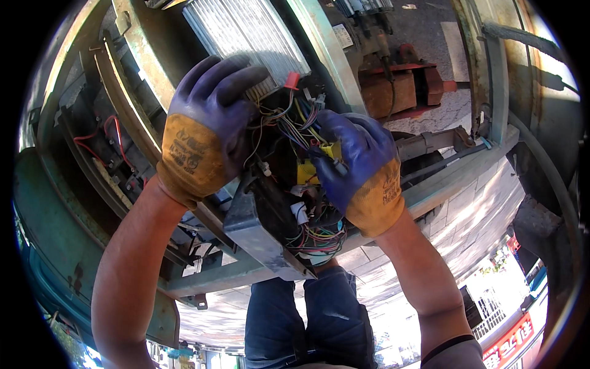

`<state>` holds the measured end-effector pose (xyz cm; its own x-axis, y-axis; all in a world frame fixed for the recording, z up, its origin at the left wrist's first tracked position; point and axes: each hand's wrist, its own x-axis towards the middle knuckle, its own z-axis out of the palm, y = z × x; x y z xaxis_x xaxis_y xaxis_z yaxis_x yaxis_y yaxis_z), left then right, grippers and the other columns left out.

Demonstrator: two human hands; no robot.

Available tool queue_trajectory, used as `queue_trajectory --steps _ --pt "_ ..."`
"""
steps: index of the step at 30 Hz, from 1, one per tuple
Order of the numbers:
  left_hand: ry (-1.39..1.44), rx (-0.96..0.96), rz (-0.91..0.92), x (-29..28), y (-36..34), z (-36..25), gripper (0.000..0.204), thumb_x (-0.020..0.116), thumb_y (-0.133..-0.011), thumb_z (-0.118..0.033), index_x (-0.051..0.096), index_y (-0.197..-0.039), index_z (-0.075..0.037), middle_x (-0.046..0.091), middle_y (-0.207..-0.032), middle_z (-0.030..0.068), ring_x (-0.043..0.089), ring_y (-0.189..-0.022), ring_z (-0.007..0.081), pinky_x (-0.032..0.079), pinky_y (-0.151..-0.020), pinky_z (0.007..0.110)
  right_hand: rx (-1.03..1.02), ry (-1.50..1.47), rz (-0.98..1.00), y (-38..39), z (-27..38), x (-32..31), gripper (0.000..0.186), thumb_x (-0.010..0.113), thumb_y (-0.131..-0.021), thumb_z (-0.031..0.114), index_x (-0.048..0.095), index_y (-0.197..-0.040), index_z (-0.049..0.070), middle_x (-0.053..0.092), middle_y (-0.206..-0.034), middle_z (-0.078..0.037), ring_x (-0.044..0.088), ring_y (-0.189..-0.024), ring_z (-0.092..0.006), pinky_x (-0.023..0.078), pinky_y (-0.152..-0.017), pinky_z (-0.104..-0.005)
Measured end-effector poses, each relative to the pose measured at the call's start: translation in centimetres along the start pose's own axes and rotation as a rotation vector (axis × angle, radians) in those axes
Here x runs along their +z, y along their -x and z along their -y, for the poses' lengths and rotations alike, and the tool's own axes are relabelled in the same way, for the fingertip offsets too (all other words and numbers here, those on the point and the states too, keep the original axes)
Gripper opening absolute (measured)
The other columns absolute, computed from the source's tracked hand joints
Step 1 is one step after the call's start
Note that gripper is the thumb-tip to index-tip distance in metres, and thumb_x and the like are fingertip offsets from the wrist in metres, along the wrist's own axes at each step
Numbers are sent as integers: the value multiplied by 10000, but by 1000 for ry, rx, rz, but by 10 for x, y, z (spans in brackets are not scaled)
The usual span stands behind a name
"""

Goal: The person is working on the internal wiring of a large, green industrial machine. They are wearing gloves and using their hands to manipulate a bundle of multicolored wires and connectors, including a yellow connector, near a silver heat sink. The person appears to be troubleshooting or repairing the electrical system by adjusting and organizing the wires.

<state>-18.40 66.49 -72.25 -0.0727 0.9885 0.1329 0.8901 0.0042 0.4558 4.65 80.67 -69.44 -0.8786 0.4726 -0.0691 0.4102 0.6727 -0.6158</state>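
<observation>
Purple-and-orange gloves cover both hands at the centre of the frame. At upper centre-left, the left hand (206,132) lies with fingers spread and curled over the lower end of a ribbed silver finned block (246,34). Just right of centre, the right hand (359,169) has its fingertips pinched together on a yellow connector (332,150) amid a wire bundle (295,120) of many colours. Both sit above an open grey metal box (258,230) at lower centre. Red wires (101,138) run through the green frame (49,215) at left.
</observation>
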Motion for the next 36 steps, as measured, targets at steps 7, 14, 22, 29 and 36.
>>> queue_trajectory --steps 7,14,22,29,36 --pt "8 11 -8 -1 0 1 207 705 -830 -100 653 -1030 -103 651 -1477 156 586 -1409 431 467 -1184 609 89 -40 14 10 8 -3 627 869 -816 38 662 -1407 21 768 -1164 -192 732 -1070 -409 592 -919 -497" --pt "40 27 -121 5 1 3 408 657 -880 -87 652 -1288 -78 681 -1439 181 664 -1303 439 510 -1136 586 101 -36 -14 16 6 2 630 783 -861 -16 626 -1471 8 759 -1177 -217 735 -1056 -422 593 -909 -495" --pt "156 52 -55 -1 0 16 453 584 -994 -98 644 -1441 -52 690 -1434 181 684 -1282 402 570 -1059 469 98 -57 -19 15 5 0 576 720 -897 -43 630 -1465 1 753 -1188 -240 736 -1077 -434 591 -916 -499" --pt "185 78 66 -5 -4 15 557 785 -962 -172 640 -1481 -31 670 -1486 170 625 -1410 376 510 -1180 465 43 11 -102 20 0 13 564 742 -898 -41 654 -1450 35 763 -1192 -225 739 -1083 -418 590 -911 -491" --pt "99 74 10 -2 -9 -1 627 864 -903 -135 641 -1482 -46 661 -1499 175 621 -1413 387 515 -1194 466 24 22 -131 22 0 14 533 754 -901 -18 677 -1422 62 783 -1178 -202 742 -1105 -411 587 -951 -492"
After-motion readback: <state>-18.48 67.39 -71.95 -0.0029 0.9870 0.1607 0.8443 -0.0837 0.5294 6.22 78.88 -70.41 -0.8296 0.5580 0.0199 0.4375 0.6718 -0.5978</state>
